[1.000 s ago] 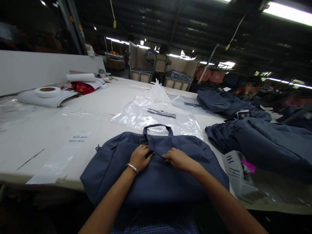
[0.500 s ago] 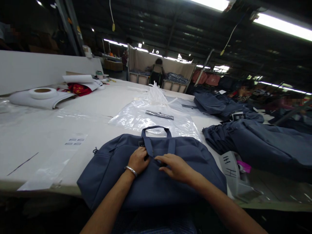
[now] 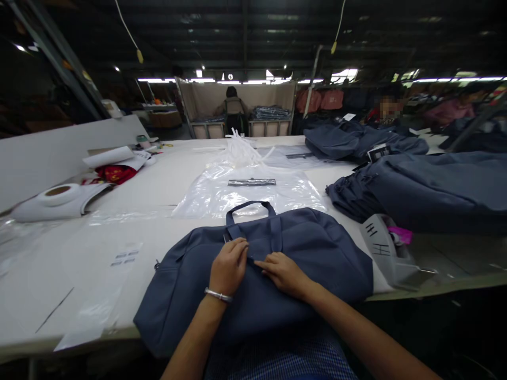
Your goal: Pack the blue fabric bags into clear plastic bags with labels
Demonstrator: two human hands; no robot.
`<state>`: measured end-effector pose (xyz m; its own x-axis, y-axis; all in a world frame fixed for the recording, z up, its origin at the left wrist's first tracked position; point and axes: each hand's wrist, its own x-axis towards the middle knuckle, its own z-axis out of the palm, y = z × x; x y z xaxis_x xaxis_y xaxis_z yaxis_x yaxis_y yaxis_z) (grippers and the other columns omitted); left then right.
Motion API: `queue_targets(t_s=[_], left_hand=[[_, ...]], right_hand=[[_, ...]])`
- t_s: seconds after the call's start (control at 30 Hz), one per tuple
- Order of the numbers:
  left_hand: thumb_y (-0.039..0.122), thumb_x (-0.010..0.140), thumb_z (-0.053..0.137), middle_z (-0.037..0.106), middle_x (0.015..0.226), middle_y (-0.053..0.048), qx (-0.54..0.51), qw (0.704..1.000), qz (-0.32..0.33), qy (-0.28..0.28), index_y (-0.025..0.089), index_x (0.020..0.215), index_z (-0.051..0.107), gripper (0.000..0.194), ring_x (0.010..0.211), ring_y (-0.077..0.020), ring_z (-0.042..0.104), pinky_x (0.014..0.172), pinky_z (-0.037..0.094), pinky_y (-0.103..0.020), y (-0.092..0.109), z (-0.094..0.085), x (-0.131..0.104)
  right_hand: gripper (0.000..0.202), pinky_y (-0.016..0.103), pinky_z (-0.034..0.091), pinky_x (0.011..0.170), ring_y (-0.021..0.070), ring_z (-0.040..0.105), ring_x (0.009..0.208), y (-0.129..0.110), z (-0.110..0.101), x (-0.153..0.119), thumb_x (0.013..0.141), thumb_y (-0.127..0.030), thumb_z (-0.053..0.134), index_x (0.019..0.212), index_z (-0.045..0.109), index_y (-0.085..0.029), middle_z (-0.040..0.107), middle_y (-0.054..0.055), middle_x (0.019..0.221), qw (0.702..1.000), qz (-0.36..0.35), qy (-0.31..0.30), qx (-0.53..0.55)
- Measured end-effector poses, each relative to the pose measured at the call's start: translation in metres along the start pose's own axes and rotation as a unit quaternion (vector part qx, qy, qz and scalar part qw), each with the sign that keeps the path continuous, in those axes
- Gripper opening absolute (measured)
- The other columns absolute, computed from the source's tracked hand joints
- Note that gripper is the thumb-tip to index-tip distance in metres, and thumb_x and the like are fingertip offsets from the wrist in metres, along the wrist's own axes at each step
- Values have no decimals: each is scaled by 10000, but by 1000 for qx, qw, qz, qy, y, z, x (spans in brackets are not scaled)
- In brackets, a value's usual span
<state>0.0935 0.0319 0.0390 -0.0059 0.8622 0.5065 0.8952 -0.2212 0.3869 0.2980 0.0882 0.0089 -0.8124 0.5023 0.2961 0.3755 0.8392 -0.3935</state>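
Observation:
A dark blue bag [image 3: 301, 232] lies at the table's front edge, its looped handle [image 3: 253, 205] pointing away from me. My left hand [image 3: 228, 266], with a silver bracelet at the wrist, is closed near the base of the handle. Its thumb and fingers pinch together over the bag's middle; what they grip is too small to make out. Just right of it my right hand [image 3: 283, 273] rests on the bag, index finger stretched toward the left hand and the other fingers curled. A dark tag edge shows beside the left hand.
Clear plastic bags [image 3: 206, 190] lie behind the bag on the white table [image 3: 154, 184]. Stacked blue bags [image 3: 435, 184] and a grey bin [image 3: 382, 248] stand right. A tape roll [image 3: 59, 195] and red cloth [image 3: 116, 173] are left. Beyond, a person [image 3: 233, 108] faces away.
The view has turned and levelled. My left hand has lifted slightly, its fingers now pinched above the bag. My right hand has flattened closer to the fabric.

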Motion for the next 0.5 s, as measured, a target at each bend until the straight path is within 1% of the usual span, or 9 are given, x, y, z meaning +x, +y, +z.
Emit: queue_targets(t_s=[0.07,0.13,0.2,0.27,0.3,0.33,0.4,0.43,0.5], left_hand=[[285,963,433,614,1320,-83,29,997,37,-69,209,1239,592,327,1271,-227,528,1074,459,-413,6,9,-4],[352,963,434,556,1394,-119,64,986,53,-144,175,1313,542,407,1342,-273,458,1103,427,-478,4,20,-13],[418,963,417,493,1449,-137,84,979,49,-179,166,1367,491,482,1378,-288,406,1115,407,-504,-3,29,-22],[446,969,384,436,1495,-123,89,977,45,-188,194,1419,428,518,1406,-272,359,1136,381,-495,-10,32,-28],[451,971,373,421,1507,-114,90,977,45,-190,212,1436,405,524,1415,-265,342,1144,371,-489,-12,32,-30],[457,971,369,418,1511,-108,91,976,44,-192,229,1442,396,525,1418,-263,335,1147,366,-486,-13,32,-31],[458,969,370,413,1516,-98,90,976,47,-194,259,1447,390,518,1422,-264,329,1149,362,-488,-14,30,-31],[455,969,374,413,1517,-93,90,976,48,-191,271,1447,390,513,1423,-264,327,1148,361,-491,-14,30,-30],[453,967,379,418,1515,-88,89,977,49,-185,284,1444,393,506,1423,-264,328,1145,363,-494,-14,29,-29]], right_hand=[[337,328,461,835,184,569,881,-4,-4,2,954,-200,505,1274,608,-219,648,62,936,1000,7,-9,1],[338,389,451,934,208,578,976,-16,-12,-3,936,-170,516,1254,621,-218,659,84,997,1000,21,7,4],[332,446,408,1024,237,557,1107,-34,-20,-22,934,-183,519,1245,625,-228,655,108,1121,996,51,50,54],[269,417,459,976,232,605,1053,-55,-23,-52,961,-290,498,1162,667,-230,679,104,1097,973,126,75,181],[293,375,515,869,211,654,897,-65,-20,-69,971,-386,476,1061,699,-219,705,92,965,943,185,66,268],[408,336,543,719,183,657,694,-73,-16,-86,965,-499,440,956,710,-193,699,77,797,894,263,43,360],[624,302,518,532,161,610,498,-83,-3,-112,859,-720,441,875,689,-148,667,69,658,763,399,16,509],[692,303,526,531,175,638,526,-86,4,-121,789,-783,478,886,681,-129,684,89,702,695,447,19,563],[768,336,575,689,241,714,776,-89,11,-127,684,-812,581,960,673,-102,708,155,930,582,494,55,644]])
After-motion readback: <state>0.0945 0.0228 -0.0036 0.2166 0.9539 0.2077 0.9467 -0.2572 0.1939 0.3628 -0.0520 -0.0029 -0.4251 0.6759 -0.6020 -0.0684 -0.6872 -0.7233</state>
